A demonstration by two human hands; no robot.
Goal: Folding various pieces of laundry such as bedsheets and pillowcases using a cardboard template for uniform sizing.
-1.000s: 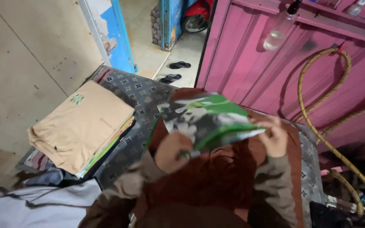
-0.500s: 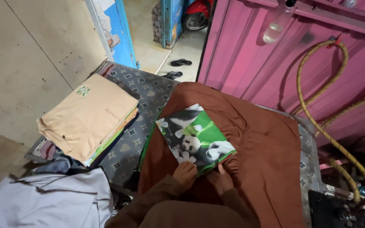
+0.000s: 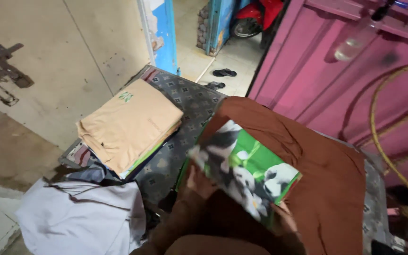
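A folded cloth printed with green and black-and-white animals [image 3: 244, 172] is lifted off a brown garment [image 3: 327, 184] spread on a patterned grey mat [image 3: 185, 101]. My left hand [image 3: 198, 183] grips the cloth's near left edge. My right hand [image 3: 285, 218] holds its near right corner, mostly hidden under the cloth. Both arms wear brown sleeves.
A stack of folded clothes topped by a tan piece [image 3: 128, 125] lies at the mat's left. A pale lilac shirt [image 3: 83, 215] is heaped at lower left. A pink metal wall [image 3: 336, 80] with a yellow hose [image 3: 383, 151] stands right. Sandals [image 3: 224, 72] lie by the doorway.
The printed cloth was held up a second ago, laid flat on the brown garment half a second ago, and now its near edge is raised and shifted left. The view has swung right.
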